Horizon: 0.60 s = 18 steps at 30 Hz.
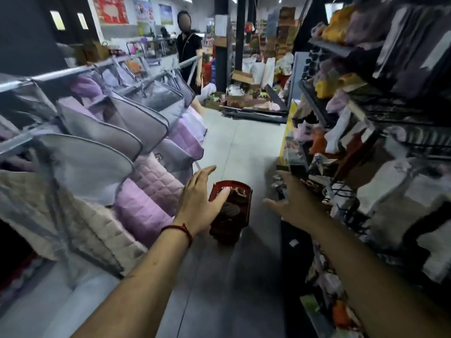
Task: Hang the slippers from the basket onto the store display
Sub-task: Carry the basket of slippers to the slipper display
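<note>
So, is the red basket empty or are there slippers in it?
Not empty: dark slippers lie inside the red basket.

A red basket stands on the aisle floor beside the display, dark brown slippers piled inside.

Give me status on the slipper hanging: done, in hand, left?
Done: unclear. The display on the right is full of blurred goods, so hung slippers can't be picked out. In hand: nothing. The left hand and right hand are both open, reaching down toward the basket on the floor. Left: dark slippers lie in the basket, so picking and hanging are not yet done.
</note>
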Motion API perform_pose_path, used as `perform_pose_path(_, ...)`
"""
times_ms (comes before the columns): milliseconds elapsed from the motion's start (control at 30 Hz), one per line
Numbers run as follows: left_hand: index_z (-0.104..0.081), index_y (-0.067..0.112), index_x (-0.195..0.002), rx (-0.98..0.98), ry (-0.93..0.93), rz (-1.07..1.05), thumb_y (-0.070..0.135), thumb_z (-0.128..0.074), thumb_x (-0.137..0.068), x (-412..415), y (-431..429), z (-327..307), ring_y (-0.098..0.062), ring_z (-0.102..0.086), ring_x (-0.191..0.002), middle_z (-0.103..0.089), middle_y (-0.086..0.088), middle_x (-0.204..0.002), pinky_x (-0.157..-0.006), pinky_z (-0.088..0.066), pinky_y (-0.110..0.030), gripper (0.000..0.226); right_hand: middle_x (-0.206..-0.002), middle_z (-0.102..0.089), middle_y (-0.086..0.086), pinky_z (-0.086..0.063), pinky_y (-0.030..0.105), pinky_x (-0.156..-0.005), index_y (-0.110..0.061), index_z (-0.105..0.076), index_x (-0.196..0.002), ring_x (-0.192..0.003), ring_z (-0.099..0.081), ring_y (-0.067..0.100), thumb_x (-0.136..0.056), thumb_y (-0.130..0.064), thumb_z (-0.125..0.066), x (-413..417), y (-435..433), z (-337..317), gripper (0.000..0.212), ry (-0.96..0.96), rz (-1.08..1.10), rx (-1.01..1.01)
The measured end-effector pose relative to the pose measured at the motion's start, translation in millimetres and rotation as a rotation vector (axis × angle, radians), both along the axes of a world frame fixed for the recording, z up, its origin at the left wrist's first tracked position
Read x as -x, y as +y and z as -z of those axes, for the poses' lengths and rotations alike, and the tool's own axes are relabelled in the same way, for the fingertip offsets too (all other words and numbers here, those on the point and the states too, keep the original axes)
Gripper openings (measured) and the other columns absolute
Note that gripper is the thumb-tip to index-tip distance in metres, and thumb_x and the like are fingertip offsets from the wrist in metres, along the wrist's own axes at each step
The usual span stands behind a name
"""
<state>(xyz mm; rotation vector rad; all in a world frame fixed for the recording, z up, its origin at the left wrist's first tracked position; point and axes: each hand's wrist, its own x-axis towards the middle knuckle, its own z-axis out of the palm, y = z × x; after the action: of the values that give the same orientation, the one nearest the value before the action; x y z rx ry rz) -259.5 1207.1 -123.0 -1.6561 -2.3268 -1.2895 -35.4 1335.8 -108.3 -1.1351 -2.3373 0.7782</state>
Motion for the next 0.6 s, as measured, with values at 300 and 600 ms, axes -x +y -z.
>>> perform_pose_path(300, -0.043, 0.029, -0.145, 0.156, -0.188, -0.074, 0.047, -0.066, -0.088, 114, 201, 74, -0.022, -0.051, -0.125, -0.054, -0.001, -0.132, -0.11, -0.041, -0.042, 0.065, -0.154, -0.04, 0.003, -0.041, 0.048, -0.111, -0.024, -0.032, -0.151, -0.139, -0.042, 0.023, -0.078, -0.047, -0.081, 131, 209, 74, 0.091, -0.06, 0.008, 0.089)
perform_pose_path(600, -0.042, 0.028, -0.144, 0.224, -0.38, -0.156, 0.048, -0.068, -0.087, 210, 340, 145, -0.014, -0.043, -0.137, -0.047, 0.005, -0.149, -0.113, -0.03, -0.025, 0.066, -0.156, -0.038, 0.005, -0.042, 0.037, -0.108, -0.02, -0.031, -0.153, -0.138, -0.043, 0.025, -0.08, -0.042, -0.081, 250, 359, 122, 0.091, -0.244, -0.056, 0.167)
